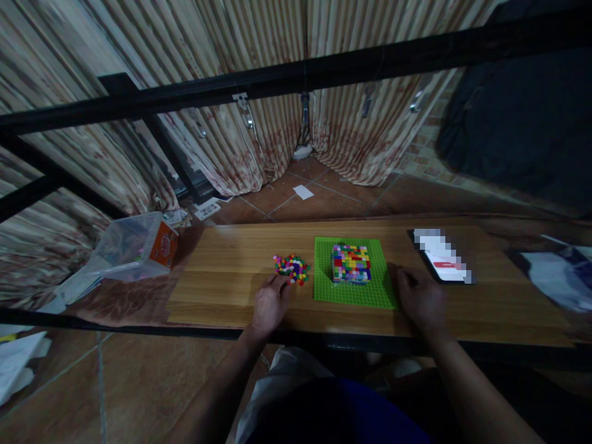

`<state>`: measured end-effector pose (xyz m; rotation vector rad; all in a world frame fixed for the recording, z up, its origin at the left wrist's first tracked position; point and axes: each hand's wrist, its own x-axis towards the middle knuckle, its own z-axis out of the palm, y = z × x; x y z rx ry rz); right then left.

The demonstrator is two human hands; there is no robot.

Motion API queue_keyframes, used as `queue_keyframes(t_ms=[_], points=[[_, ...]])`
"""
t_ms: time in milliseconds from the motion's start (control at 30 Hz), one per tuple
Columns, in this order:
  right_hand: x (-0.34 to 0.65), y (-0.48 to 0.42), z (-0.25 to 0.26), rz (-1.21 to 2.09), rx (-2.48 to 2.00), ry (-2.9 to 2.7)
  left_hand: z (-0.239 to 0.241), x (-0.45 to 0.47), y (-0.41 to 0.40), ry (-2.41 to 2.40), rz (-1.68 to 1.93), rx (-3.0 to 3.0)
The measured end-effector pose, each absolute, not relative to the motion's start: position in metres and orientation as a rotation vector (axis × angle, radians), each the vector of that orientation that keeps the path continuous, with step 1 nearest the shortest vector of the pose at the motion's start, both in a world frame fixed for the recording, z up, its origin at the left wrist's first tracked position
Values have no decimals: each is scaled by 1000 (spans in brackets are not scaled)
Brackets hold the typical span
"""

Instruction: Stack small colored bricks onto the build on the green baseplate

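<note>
My left hand (271, 303) lies at the near edge of a loose pile of small coloured toy bricks (292, 266), fingertips together and touching the pile. Whatever is between them, if anything, is too small to make out. To the right is a bright green studded baseplate (324, 293), flat on the table. On it stands a rectangular block of many-coloured toy bricks (351, 264), several layers high. My right hand (422, 300) rests beside the baseplate's right edge with its fingers curled in; their inside is hidden.
A phone (441, 259) with a lit screen lies on the wooden table (231, 246), beyond my right hand. A clear plastic box (134, 246) with an orange label stands left of the table. A black metal bar (277, 77) crosses in front of the striped curtains (272, 37).
</note>
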<state>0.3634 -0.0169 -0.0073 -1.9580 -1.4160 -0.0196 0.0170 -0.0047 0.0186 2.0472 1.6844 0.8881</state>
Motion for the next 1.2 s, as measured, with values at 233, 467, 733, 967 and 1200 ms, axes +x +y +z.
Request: queue_keyframes(t_ms=[233,467,733,967,1200], points=[[362,-16,-7,3,-1974,-1406,20,16,-4,1550,1136,1817],[364,-16,-10,12,-1924,-1402,21,41,-3,1270,1243,1487],[362,-16,-7,2,-1914,-1389,30,61,-1,1188,1167,1259],[362,-16,-7,27,-1914,-1401,33,74,3,1237,1154,1366],[360,-15,-5,31,-1898,-1381,39,102,20,1207,1185,1569]])
